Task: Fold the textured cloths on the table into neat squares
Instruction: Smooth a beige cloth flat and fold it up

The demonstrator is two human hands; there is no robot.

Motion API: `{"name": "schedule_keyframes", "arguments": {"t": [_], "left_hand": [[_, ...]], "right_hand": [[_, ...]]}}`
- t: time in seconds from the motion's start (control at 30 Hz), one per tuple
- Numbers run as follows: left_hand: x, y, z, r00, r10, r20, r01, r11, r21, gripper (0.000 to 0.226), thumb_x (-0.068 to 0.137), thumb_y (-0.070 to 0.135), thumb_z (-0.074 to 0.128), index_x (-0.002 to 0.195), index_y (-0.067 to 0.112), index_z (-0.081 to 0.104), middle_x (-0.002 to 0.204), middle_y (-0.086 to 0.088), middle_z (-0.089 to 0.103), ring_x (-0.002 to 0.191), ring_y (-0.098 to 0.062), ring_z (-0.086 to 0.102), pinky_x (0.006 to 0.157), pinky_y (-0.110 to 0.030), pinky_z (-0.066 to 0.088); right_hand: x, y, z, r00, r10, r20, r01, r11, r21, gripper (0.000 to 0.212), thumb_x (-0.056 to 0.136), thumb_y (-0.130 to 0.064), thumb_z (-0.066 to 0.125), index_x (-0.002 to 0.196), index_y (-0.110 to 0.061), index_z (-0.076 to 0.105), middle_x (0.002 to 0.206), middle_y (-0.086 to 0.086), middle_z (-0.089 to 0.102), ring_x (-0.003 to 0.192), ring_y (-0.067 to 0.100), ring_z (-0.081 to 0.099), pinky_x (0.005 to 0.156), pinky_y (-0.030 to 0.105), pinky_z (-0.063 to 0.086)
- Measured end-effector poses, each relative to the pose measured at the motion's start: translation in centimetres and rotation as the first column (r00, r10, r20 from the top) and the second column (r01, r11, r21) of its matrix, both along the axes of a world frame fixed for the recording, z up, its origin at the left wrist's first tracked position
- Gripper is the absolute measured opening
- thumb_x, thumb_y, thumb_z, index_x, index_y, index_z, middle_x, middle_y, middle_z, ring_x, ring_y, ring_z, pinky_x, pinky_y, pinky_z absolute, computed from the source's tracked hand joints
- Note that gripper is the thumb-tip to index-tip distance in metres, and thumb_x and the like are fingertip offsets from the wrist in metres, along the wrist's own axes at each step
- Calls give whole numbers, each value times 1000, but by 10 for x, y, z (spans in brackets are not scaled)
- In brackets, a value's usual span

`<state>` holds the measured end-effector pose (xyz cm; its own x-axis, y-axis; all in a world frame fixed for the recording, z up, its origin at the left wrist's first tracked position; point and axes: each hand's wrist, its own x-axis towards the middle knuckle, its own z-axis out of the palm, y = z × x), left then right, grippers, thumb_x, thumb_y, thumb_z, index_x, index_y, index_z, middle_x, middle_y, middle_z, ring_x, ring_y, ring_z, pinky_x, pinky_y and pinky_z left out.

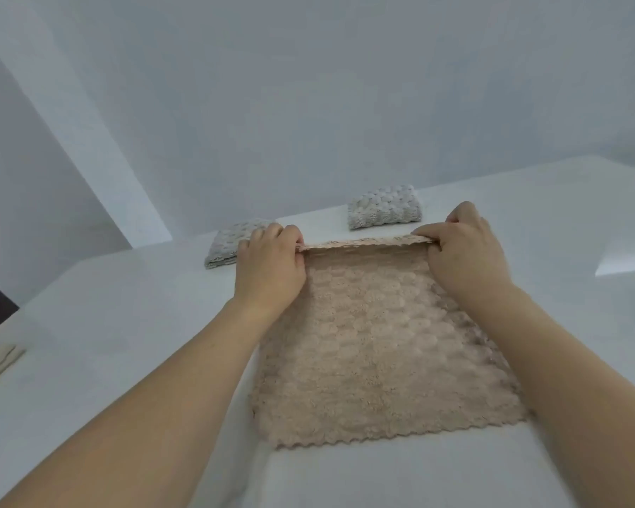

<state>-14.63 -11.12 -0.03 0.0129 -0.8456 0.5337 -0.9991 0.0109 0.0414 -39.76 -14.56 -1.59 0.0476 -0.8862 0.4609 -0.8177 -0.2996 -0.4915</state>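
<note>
Head view: two grey folded cloths at far side of table look done; beige cloth lies spread flat, center-near, w/ no fold made yet. Left hand & right hand each pinch a far corner, far edge just lifted, cloth stretched btw them
</note>
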Motion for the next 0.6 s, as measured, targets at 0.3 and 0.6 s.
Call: {"name": "schedule_keyframes", "arguments": {"t": [0.3,0.6], "left_hand": [[2,-38,-17,998,12,67,-3,991,-133,24,89,8,53,106,13,70,103,-4,58,99,-29,49,87,-42,38],[17,30,-9,971,-236,-42,230,967,-109,27,89,1,53,109,11,69,98,-1,59,92,-21,53,80,-34,45]], "right_hand": [[4,-27,-16,986,30,161,-25,999,-33,41,90,-5,47,118,-25,70,119,2,45,86,21,56,81,37,50],[3,17,6,992,4,-127,-3,1000,5,37,91,-19,44,109,-31,73,122,-2,57,118,30,36,101,38,32]]}}
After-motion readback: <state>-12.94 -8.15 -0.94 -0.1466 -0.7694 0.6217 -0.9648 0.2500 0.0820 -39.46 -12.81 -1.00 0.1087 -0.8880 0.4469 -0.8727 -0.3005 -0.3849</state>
